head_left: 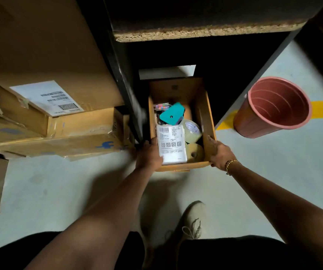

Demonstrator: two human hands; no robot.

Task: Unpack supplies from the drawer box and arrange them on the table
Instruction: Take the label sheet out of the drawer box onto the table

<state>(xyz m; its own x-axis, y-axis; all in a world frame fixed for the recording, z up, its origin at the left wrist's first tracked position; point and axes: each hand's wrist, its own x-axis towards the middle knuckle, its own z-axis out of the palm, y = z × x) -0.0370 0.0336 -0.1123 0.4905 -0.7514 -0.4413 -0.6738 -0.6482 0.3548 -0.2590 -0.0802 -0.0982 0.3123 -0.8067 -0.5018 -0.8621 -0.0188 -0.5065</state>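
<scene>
Head view looks down at our left hand (150, 152) and right hand (220, 152), fingers curled and pressed over the near side rims of the cardboard drawer box (207, 115), which sits on the floor between them, half under the dark table (205, 32). To do this well, we should probably keep both grips level, so nothing tips. Just beyond the left fingertips lies a glossy white labelled packet (171, 145); past it a smooth teal card (171, 114). Nearer the right fingers sit a clear tape roll (192, 129) and a tan tape roll (194, 152), both round.
</scene>
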